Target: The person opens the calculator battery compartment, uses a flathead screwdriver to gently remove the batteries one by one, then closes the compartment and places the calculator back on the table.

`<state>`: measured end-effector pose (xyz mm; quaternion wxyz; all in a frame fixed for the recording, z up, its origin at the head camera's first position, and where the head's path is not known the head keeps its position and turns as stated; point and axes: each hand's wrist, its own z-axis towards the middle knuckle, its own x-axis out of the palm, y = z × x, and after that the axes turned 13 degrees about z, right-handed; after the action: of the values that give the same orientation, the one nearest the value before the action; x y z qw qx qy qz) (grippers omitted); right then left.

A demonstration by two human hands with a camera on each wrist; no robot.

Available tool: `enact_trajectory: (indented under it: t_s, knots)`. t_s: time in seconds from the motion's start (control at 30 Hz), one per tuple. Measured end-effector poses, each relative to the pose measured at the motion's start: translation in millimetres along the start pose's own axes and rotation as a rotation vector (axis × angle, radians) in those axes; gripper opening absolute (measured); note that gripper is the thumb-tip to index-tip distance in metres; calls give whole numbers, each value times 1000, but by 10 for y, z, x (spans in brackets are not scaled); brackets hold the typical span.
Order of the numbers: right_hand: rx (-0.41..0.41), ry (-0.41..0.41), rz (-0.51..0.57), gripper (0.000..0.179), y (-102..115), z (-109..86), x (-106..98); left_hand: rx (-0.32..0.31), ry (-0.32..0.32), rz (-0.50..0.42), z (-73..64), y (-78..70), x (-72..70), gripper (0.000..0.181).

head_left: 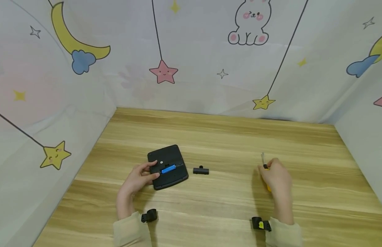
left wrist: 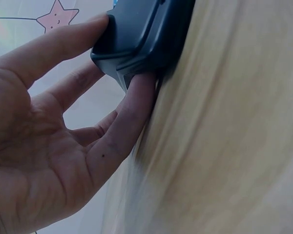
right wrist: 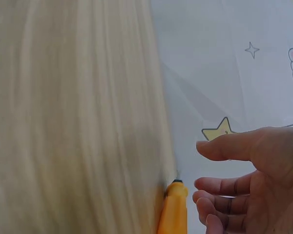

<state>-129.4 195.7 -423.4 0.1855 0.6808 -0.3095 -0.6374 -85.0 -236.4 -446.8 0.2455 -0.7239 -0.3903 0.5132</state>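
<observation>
A flat black device (head_left: 175, 156) lies back side up on the table, a blue battery (head_left: 168, 169) in its open compartment. My left hand (head_left: 138, 178) holds the device by its left edge. In the left wrist view, one finger lies on top of the device (left wrist: 132, 34) and another is tucked under its edge. To the right is a small black battery cover (head_left: 201, 170). Further right, a screwdriver (head_left: 263, 159) with a yellow handle lies beside my right hand (head_left: 277, 176). In the right wrist view, that hand's loosely bent fingers are apart from the screwdriver handle (right wrist: 174, 212).
The wood-grain table (head_left: 228, 144) is bounded at the back and sides by a pale cloth (head_left: 203, 92) printed with stars, moons and a rabbit. Black wrist mounts (head_left: 151, 215) project inward from both sleeves.
</observation>
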Motion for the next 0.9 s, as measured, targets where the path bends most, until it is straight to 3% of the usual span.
enact_trajectory:
  t_s: [0.23,0.77,0.9]
  knots:
    - [-59,-16,4,36,123,-29,73,5,-2,5,-8,15,12,58]
    - [-127,58,9,35,540,-76,397,1,-2,-4,-1,23,13,59]
    - [-188,56,-4,34,609,-83,470,9,0,-24,2,23,11,59]
